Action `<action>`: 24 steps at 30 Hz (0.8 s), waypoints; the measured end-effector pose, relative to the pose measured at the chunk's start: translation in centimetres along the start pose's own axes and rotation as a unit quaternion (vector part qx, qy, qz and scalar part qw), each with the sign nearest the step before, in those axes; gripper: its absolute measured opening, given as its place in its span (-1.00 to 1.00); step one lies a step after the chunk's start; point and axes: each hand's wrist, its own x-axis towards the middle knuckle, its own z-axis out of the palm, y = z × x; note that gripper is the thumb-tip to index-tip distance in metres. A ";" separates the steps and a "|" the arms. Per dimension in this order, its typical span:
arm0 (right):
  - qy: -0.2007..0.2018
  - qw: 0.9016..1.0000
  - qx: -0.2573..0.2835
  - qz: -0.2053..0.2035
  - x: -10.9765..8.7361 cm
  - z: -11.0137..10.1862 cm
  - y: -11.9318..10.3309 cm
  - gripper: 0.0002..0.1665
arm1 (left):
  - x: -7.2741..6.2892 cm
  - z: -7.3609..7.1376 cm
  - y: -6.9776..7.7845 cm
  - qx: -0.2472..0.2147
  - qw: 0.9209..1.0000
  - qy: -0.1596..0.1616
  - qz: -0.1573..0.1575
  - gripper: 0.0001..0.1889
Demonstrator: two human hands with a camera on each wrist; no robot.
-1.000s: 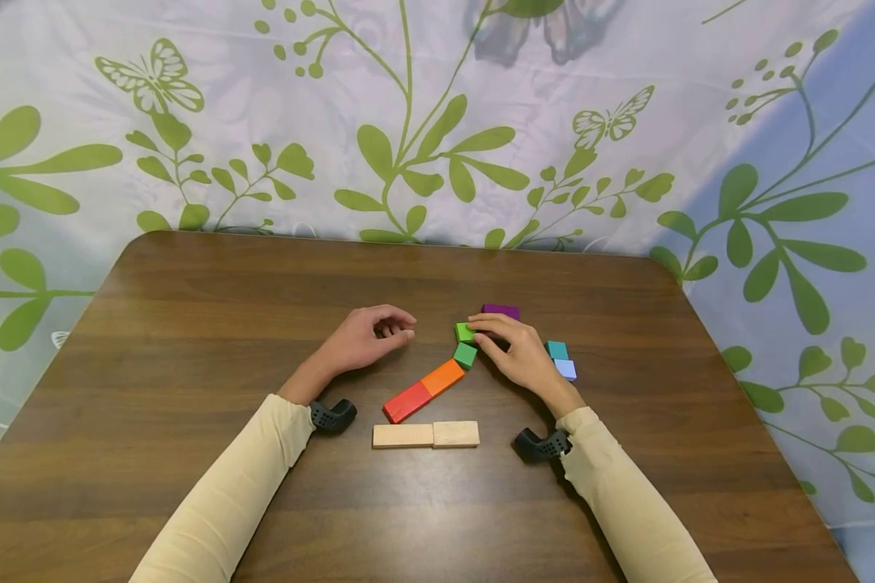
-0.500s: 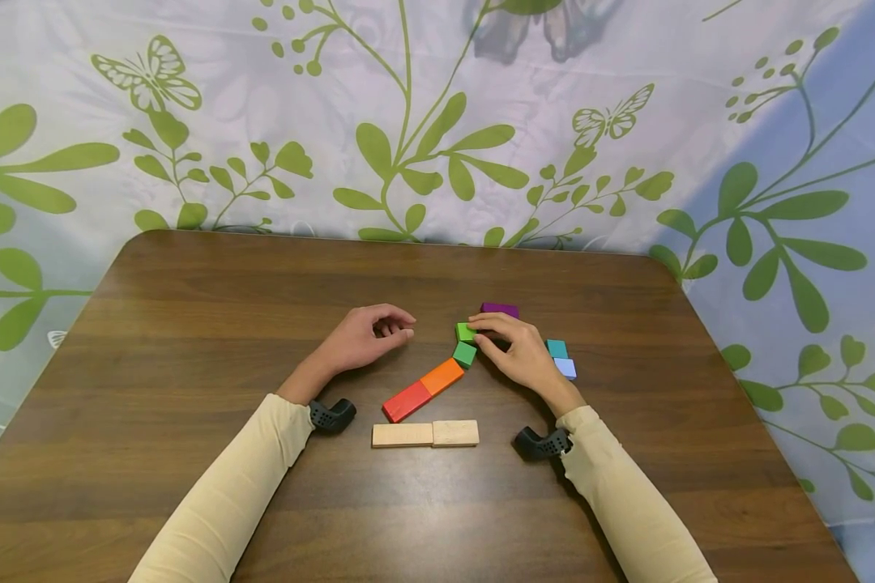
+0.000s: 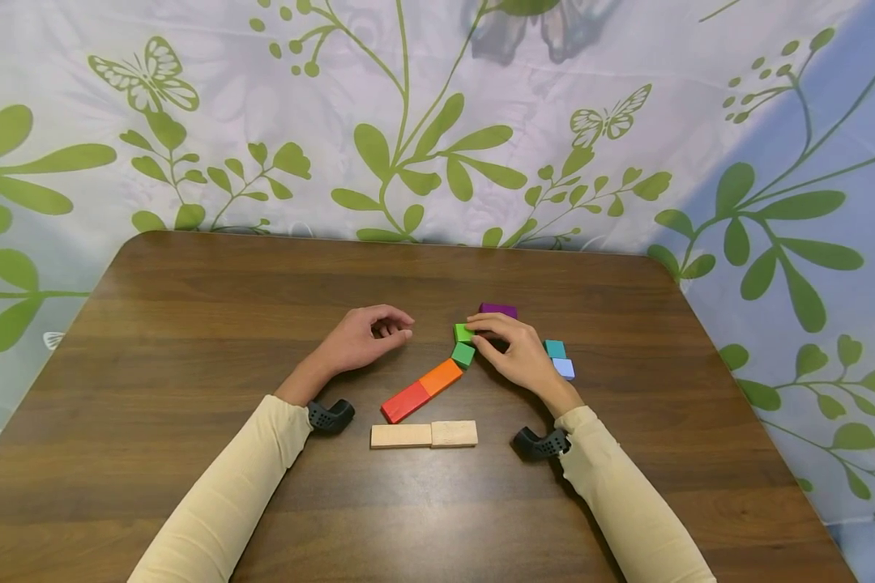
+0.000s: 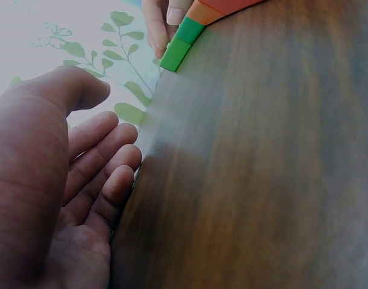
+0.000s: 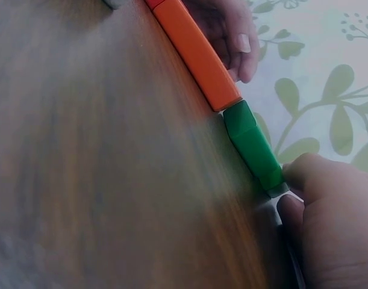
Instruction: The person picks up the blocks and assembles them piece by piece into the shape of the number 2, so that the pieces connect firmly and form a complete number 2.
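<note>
My right hand (image 3: 518, 350) pinches the light green block (image 3: 463, 333) at its right end, between thumb and fingers. Against that block's near side sits a darker green block (image 3: 463, 355), turned at an angle. An orange block (image 3: 441, 376) and a red block (image 3: 406, 402) continue the line toward the lower left. In the right wrist view the thumb and a finger are at the far end of the green blocks (image 5: 253, 144). Left of the line, my left hand (image 3: 360, 338) rests by the table with loosely curled fingers and nothing in them; the left wrist view shows its palm side.
Two pale wooden blocks (image 3: 423, 435) lie end to end in front of the coloured line. Behind the right hand is a purple block (image 3: 499, 311). A teal block (image 3: 555, 349) and a light blue block (image 3: 564, 368) touch on its right. A patterned cloth (image 3: 408, 121) hangs behind the table (image 3: 189, 324).
</note>
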 end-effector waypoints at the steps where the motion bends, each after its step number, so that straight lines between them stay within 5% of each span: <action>1: 0.001 1.000 -0.001 -0.002 0.0 0.0 0.0 -0.69 | 0.0 0.0 0.0 0.000 1.000 0.000 0.000 -0.77; 24: 0.021 0.999 0.026 0.000 0.3 -0.8 -1.1 -0.72 | -0.2 0.0 0.2 0.005 1.000 0.000 0.005 -0.76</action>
